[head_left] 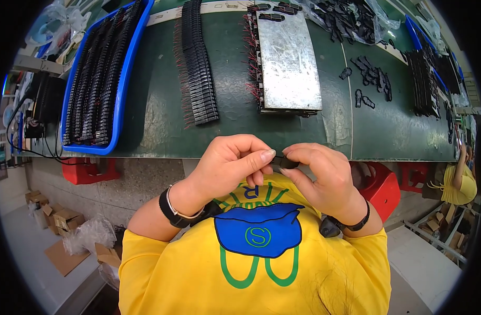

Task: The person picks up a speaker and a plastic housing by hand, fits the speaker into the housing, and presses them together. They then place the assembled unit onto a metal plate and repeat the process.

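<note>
Just off the near edge of the bench, my two hands meet in front of my chest. My right hand [324, 169] pinches a small black part [289, 163] between thumb and fingers; its exact kind is hard to make out. Close beside it, my left hand [234, 161] has thumb and forefinger pressed together, and whatever they grip is too small to name. Beyond them on the green bench [230, 139] lies a long row of black pieces with thin red wires [198, 73]. To its right, a flat silver metal plate [288, 63] has similar wired pieces along its left edge.
A blue tray [118, 123] packed with black pieces stands at the left. Loose black parts [374, 76] lie right of the plate, with a clear plastic bag [374, 21] behind. Red stools [382, 184] sit below the bench. Another person [461, 181] is at far right.
</note>
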`<state>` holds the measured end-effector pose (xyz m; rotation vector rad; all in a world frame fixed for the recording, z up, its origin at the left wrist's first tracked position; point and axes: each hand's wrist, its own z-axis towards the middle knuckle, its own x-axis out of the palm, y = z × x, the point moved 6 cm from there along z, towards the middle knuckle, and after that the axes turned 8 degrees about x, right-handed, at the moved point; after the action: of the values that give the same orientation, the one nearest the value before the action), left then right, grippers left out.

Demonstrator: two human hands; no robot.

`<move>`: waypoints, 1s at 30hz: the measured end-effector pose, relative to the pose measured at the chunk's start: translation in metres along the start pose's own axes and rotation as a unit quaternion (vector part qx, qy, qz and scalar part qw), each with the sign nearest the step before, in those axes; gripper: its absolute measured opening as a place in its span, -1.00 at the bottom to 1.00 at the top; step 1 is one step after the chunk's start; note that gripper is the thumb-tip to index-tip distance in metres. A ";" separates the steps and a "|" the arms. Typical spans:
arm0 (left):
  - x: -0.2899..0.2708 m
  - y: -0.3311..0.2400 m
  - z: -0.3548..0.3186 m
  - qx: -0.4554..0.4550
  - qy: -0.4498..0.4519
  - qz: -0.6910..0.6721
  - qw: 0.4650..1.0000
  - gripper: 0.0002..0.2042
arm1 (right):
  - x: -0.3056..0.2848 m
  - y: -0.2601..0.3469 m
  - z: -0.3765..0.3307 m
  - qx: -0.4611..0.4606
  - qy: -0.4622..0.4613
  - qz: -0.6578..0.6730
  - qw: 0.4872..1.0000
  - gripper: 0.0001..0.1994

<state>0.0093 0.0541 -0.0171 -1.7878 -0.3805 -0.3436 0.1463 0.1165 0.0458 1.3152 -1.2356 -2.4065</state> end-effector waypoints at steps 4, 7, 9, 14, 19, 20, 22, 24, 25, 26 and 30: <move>0.000 -0.002 -0.001 0.005 0.002 0.015 1.000 -0.86 | 0.000 0.001 0.000 0.012 0.008 0.009 1.000 -0.72; 0.001 -0.004 -0.002 0.011 0.005 0.034 0.999 -0.87 | 0.001 0.001 0.000 0.025 0.022 0.016 0.999 -0.73; 0.002 -0.006 -0.004 0.020 0.008 0.061 0.998 -0.88 | 0.003 -0.001 -0.001 0.044 0.042 0.027 0.998 -0.74; 0.004 -0.009 -0.007 0.073 0.026 0.102 0.992 -0.89 | 0.004 -0.001 -0.002 0.044 0.049 0.028 0.997 -0.74; 0.001 -0.007 -0.009 0.043 0.018 0.070 0.996 -0.89 | 0.002 0.006 -0.001 -0.014 0.024 0.010 1.000 -0.72; 0.001 -0.008 -0.009 0.047 0.021 0.069 0.996 -0.89 | 0.001 0.006 -0.001 -0.013 0.023 0.010 1.000 -0.71; 0.001 -0.007 -0.009 0.050 0.023 0.068 0.996 -0.89 | 0.002 0.006 -0.001 -0.012 0.023 0.009 1.000 -0.71; 0.000 -0.006 -0.010 0.049 0.022 0.060 0.997 -0.89 | 0.002 0.006 -0.002 -0.013 0.018 0.016 1.000 -0.71; -0.001 -0.006 -0.010 0.049 0.021 0.057 0.997 -0.89 | 0.002 0.006 -0.002 -0.013 0.015 0.020 1.000 -0.71; -0.001 -0.006 -0.010 0.050 0.021 0.057 0.997 -0.89 | 0.002 0.006 -0.003 -0.014 0.016 0.020 1.000 -0.71; -0.001 -0.006 -0.011 0.048 0.022 0.053 0.997 -0.89 | 0.001 0.007 -0.002 -0.018 0.006 0.027 0.999 -0.71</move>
<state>0.0057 0.0446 -0.0099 -1.6963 -0.2649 -0.2854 0.1458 0.1102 0.0492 1.2672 -1.2040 -2.3685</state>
